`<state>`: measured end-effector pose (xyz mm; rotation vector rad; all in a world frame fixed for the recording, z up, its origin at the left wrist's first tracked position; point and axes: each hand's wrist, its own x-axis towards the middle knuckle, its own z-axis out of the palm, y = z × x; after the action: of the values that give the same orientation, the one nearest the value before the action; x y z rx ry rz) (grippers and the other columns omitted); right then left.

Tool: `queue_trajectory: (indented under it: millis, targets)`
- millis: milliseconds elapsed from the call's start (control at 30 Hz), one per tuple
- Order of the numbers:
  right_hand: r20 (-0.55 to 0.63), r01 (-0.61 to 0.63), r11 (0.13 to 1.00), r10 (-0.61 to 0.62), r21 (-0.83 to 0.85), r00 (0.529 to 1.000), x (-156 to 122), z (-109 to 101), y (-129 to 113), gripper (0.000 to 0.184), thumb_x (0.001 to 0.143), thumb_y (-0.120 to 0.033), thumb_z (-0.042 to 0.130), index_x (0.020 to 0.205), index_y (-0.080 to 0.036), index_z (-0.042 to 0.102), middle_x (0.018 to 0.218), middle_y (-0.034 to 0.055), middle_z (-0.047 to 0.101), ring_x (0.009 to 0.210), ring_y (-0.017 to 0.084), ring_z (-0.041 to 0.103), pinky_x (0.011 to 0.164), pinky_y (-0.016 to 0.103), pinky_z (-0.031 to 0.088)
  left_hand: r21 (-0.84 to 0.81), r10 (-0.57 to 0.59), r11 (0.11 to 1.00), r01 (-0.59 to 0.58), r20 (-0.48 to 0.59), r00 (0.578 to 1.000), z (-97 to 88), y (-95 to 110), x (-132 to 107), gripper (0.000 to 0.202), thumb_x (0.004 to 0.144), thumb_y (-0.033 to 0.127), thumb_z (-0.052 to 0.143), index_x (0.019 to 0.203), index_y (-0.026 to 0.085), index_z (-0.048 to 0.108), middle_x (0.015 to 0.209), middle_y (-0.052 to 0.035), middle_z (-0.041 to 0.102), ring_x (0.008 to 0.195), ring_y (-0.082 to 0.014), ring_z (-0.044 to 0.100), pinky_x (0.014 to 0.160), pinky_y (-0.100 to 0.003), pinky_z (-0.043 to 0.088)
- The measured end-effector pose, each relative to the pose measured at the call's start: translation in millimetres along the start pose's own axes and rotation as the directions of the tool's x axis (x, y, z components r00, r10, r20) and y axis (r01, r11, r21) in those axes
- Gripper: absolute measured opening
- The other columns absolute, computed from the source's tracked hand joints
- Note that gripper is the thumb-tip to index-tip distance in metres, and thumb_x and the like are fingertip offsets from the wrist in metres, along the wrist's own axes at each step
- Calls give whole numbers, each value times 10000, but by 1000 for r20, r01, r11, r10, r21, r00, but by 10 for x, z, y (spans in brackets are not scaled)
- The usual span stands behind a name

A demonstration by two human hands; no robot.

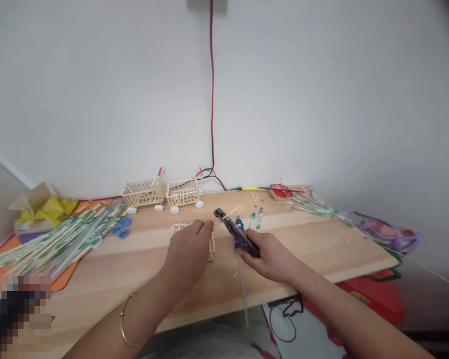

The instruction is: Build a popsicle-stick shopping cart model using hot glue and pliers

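Note:
My right hand [267, 254] is wrapped round the handles of a dark pliers-like cutter [230, 227], its head pointing up and left. My left hand [192, 249] has its fingers pinched on a thin wooden stick [230, 213], which runs across the cutter's head. Whether the jaws bite on the stick cannot be made out. Under my left hand lies a small lattice frame of sticks [212, 247], mostly hidden by the hand. A blue glue gun [240, 223] lies behind the cutter, partly covered by it, with a clear glue stick [244, 294] reaching past the table's front edge.
Two small stick-built carts, a left cart [144, 193] and a right cart [183, 192], stand by the wall. Bundled skewers [78, 232] and blue wheels [123, 233] lie left. Green-white wrappers [257, 219] and a red container [280, 191] are behind; a red box [377, 296] sits below right.

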<state>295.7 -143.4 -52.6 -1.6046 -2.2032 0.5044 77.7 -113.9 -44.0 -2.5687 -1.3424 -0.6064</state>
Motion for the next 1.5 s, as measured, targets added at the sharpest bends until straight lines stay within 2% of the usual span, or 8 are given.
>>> queue_trajectory:
  millis: [433, 767, 1000, 1133, 1233, 1300, 1400, 1500]
  targets:
    - [33, -72, 980, 67, 188, 997, -358, 97, 222, 232, 870, -374, 463, 742, -186, 505, 670, 13, 577, 622, 148, 527, 582, 241, 392, -3, 38, 999, -39, 338, 940, -51, 392, 179, 255, 731, -4, 414, 879, 147, 557, 817, -103, 613, 725, -226, 627, 615, -319, 477]
    - [254, -350, 825, 259, 445, 932, -484, 71, 273, 302, 863, -477, 445, 729, -208, 420, 467, -59, 461, 394, 111, 451, 414, 215, 354, -80, 174, 984, -158, 270, 947, 74, 482, 266, 197, 780, 19, 438, 823, 133, 593, 759, -115, 615, 733, -240, 629, 645, -340, 483]
    - [134, -199, 955, 172, 219, 976, -466, 5, 549, 312, 849, -447, 480, 775, -168, 597, 640, 6, 595, 602, 162, 564, 522, 230, 381, -70, 158, 987, -144, 290, 944, 28, 494, 361, 241, 738, -25, 430, 814, 121, 607, 759, -122, 618, 732, -244, 627, 634, -329, 469]
    - [16, -361, 932, 361, -16, 932, -337, -143, 875, 442, 808, -576, 499, 835, -157, 637, 699, 53, 642, 643, 195, 592, 547, 251, 364, -231, 110, 971, -65, 188, 976, -58, 364, 436, 204, 797, 33, 432, 764, 145, 599, 795, -97, 610, 751, -202, 610, 665, -301, 456]
    - [-148, -492, 840, 470, -230, 870, -228, -246, 1071, 593, 706, -727, 519, 855, -163, 626, 706, 90, 650, 655, 235, 603, 530, 266, 325, -606, -16, 784, 131, 191, 981, -112, 208, 433, 239, 864, 184, 447, 663, 156, 573, 684, -49, 599, 672, -161, 588, 652, -276, 447]
    - [-178, -499, 825, 467, -264, 866, -161, -256, 1156, 639, 701, -767, 481, 901, -176, 619, 765, 103, 664, 697, 249, 618, 541, 273, 327, -816, -116, 456, 354, 340, 933, -114, 102, 394, 194, 839, 267, 512, 700, 152, 582, 593, -12, 584, 574, -134, 564, 589, -252, 438]
    - [-214, -472, 829, 423, -300, 880, -58, -172, 1244, 666, 729, -756, 456, 1019, -173, 598, 901, 131, 672, 818, 276, 626, 632, 307, 372, -857, -175, -42, 513, 512, 841, -79, -24, 312, 187, 754, 313, 640, 797, 137, 593, 588, 4, 594, 534, -113, 558, 543, -228, 437]
    - [-222, -425, 828, 366, -365, 904, 60, -64, 1319, 695, 708, -735, 506, 1133, -188, 559, 1102, 152, 633, 1015, 330, 575, 832, 428, 374, -810, -168, -251, 530, 575, 801, -53, -110, 244, 237, 700, 307, 720, 807, 130, 603, 642, -8, 624, 581, -115, 597, 582, -238, 473]
